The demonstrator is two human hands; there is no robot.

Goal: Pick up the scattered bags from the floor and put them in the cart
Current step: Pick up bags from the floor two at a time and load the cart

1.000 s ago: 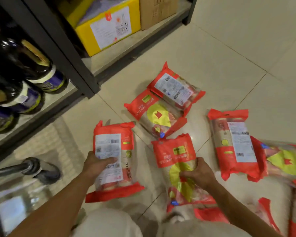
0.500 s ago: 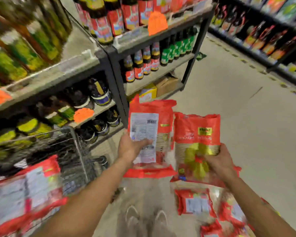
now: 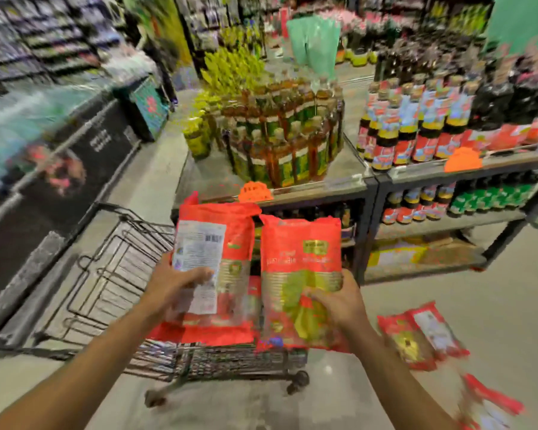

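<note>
Head cam: one red bag in each hand, held up by the cart

Head view, pretty blurry. The left hand (image 3: pixel 174 290) sat lower centre, its fingers curled round the side of the white-label bag (image 3: pixel 212 243) with the thumb across the label. Just right of it, the right hand (image 3: pixel 339 302) had its fingers clamped on the lower part of the green-front bag (image 3: pixel 298 268). Both bags were upright, side by side and about touching. They overlapped the cart (image 3: pixel 106 274), whose wire basket filled the lower left and centre of the frame. Two more red bags (image 3: pixel 416 333) lay together on the floor (image 3: pixel 494 321) at lower right, and another bag (image 3: pixel 491 405) was smeared in the bottom right corner. A grey shelf (image 3: pixel 448 225) of bottles ran across the right, with stacked bottles (image 3: pixel 280 135) at upper centre.
</note>
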